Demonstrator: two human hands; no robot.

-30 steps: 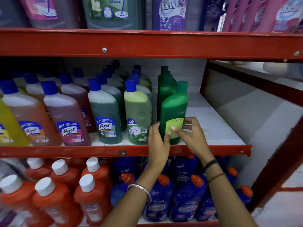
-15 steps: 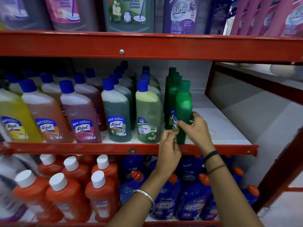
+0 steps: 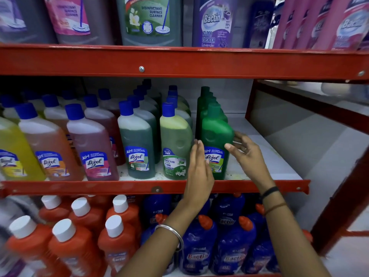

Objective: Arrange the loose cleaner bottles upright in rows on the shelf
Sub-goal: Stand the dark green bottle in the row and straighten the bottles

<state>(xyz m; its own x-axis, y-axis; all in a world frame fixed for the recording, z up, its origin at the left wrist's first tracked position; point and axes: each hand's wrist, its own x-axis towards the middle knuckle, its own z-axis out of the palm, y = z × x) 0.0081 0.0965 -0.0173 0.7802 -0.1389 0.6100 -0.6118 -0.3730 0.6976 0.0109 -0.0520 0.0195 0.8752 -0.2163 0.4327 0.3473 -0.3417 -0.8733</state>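
Two hands flank one green bottle [image 3: 216,140] at the front of the middle shelf [image 3: 275,168]. The bottle stands upright at the head of a row of matching dark green bottles [image 3: 205,100] that runs toward the back wall. Its label faces forward. The left hand [image 3: 199,168] is held flat and upright with fingers straight and together, its fingertips at the bottle's left edge, in the gap between this bottle and the pale green bottle [image 3: 175,144] just beside it. The right hand [image 3: 247,154] is spread, thumb near the front of the label and fingers curled behind the right side. Neither hand is closed around the bottle; whether the fingers actually touch it cannot be told for sure.

To the left stand further upright rows with blue caps: a dark green liquid bottle [image 3: 136,142], a pink one [image 3: 91,148], an orange one [image 3: 48,148] and a yellow one [image 3: 14,152]. To the right of the green row the white shelf surface is bare. A silver bangle [image 3: 171,233] circles the left wrist and dark bands [image 3: 270,191] the right. Below, orange bottles with white caps [image 3: 67,242] and blue bottles with orange caps [image 3: 225,240] fill the lower shelf
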